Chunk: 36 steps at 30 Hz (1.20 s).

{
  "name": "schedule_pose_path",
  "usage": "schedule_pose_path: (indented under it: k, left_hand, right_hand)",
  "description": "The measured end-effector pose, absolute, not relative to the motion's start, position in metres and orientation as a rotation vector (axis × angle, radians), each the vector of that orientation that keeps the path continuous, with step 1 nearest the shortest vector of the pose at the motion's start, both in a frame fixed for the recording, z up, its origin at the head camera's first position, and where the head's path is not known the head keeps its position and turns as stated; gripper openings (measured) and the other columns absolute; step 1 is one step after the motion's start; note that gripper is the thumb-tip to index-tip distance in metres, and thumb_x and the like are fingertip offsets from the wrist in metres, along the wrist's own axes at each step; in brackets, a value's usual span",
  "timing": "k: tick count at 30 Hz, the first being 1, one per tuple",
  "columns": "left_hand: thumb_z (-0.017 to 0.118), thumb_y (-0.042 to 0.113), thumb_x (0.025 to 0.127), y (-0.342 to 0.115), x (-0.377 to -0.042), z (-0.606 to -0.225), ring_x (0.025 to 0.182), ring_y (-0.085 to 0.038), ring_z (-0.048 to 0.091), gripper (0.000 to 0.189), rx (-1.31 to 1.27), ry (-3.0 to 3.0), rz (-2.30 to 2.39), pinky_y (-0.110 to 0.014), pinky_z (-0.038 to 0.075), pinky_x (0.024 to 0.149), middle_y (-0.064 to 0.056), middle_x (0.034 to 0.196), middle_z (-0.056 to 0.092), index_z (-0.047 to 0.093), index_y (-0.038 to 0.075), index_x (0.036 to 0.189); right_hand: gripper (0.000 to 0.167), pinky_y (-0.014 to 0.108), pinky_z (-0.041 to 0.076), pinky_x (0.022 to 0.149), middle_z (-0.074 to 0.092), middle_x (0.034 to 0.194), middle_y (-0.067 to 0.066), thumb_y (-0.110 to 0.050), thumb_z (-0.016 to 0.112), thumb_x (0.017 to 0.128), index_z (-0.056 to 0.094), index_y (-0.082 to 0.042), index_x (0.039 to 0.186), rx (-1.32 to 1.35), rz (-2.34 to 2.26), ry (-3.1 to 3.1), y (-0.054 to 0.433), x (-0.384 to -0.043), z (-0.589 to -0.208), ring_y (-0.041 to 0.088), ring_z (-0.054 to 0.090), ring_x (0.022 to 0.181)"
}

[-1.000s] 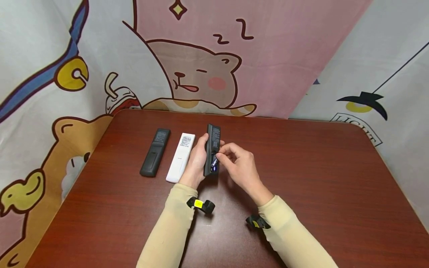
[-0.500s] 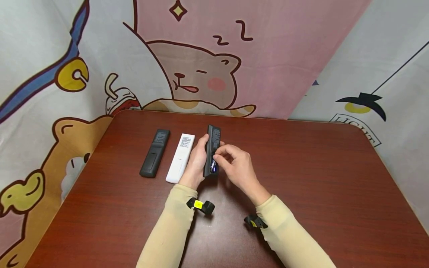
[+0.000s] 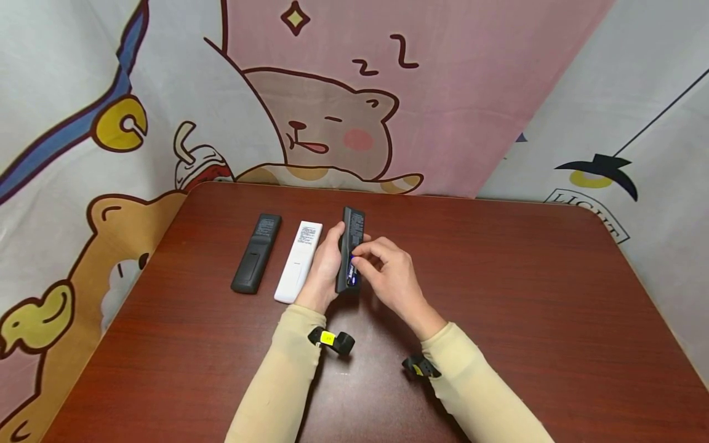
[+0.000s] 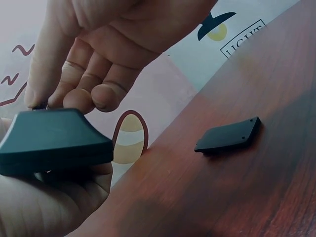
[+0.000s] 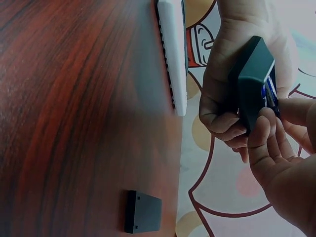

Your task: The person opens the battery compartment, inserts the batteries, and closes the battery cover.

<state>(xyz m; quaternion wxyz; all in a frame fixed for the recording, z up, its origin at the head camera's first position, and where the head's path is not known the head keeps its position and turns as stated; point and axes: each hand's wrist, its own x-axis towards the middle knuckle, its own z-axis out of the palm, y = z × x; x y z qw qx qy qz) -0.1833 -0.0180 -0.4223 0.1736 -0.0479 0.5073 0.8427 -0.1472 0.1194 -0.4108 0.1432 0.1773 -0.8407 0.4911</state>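
Note:
My left hand [image 3: 325, 261] grips a black remote control [image 3: 348, 237], its back turned up and the battery bay uncovered. A blue battery [image 3: 352, 274] shows in the bay at the near end; blue and silver parts of batteries [image 5: 268, 93] also appear in the right wrist view. My right hand [image 3: 394, 271] is at the bay, thumb and index finger pinching the far end of a battery, which the fingertips largely hide. From the left wrist, the end of the remote [image 4: 54, 140] faces the camera, with the right thumb pointing down at its top.
A white remote [image 3: 299, 261] and another black remote [image 3: 256, 253] lie face down on the brown table [image 3: 498, 277], left of the held one. A small black battery cover [image 4: 228, 136] lies on the table; the right hand hides it in the head view.
My right fingertips have shifted slightly left, further over the battery bay. The slanted battery now lies more in line with the remote. The left hand has stayed in place.

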Motion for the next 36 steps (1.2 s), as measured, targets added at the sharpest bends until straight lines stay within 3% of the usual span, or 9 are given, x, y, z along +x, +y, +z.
schedule_pose_path:
  k: [9,16,23,27,36]
  left_hand:
    - [0.025,0.045,0.111,-0.018,-0.1833,-0.4217,0.075,-0.012,0.058,0.065,-0.143,1.453,2.378,-0.025,0.051,0.063,-0.005,0.102,0.064,0.057,-0.008,0.132]
    - [0.026,0.046,0.11,-0.0183,-0.1835,-0.4201,0.074,-0.012,0.058,0.067,-0.16,1.517,2.354,-0.024,0.05,0.062,-0.006,0.102,0.064,0.058,-0.009,0.132]
    - [0.026,0.047,0.111,-0.0189,-0.1836,-0.42,0.081,-0.014,0.06,0.066,-0.177,1.555,2.321,-0.026,0.051,0.065,-0.01,0.11,0.063,0.056,-0.006,0.137]
    - [0.025,0.046,0.111,-0.0179,-0.1851,-0.4202,0.077,-0.013,0.058,0.067,-0.174,1.54,2.347,-0.025,0.05,0.063,-0.008,0.101,0.062,0.057,-0.008,0.134]
    - [0.024,0.044,0.111,-0.0164,-0.1861,-0.417,0.073,-0.012,0.054,0.067,-0.169,1.509,2.389,-0.022,0.048,0.057,-0.006,0.09,0.059,0.056,-0.011,0.132]
  right_hand:
    - [0.01,0.036,0.057,0.069,0.068,0.093,0.006,0.0,0.073,0.091,0.078,-0.005,0.098,0.536,1.421,-2.408,0.1205,-0.1466,-0.4108,0.016,0.063,0.076]
    - [0.011,0.029,0.054,0.069,0.069,0.094,0.006,0.001,0.073,0.09,0.079,-0.005,0.098,0.562,1.414,-2.398,0.1196,-0.1472,-0.411,0.017,0.063,0.076]
    - [0.013,0.034,0.055,0.069,0.07,0.094,0.009,0.003,0.073,0.088,0.079,-0.003,0.098,0.589,1.406,-2.397,0.1188,-0.1469,-0.4124,0.018,0.064,0.078]
    - [0.015,0.04,0.058,0.069,0.069,0.093,0.01,0.004,0.076,0.086,0.08,-0.001,0.099,0.594,1.414,-2.379,0.1182,-0.1465,-0.4127,0.02,0.065,0.076]
    - [0.018,0.026,0.055,0.068,0.069,0.091,0.008,0.001,0.081,0.086,0.082,-0.003,0.104,0.565,1.356,-2.359,0.1158,-0.144,-0.413,0.018,0.066,0.078]
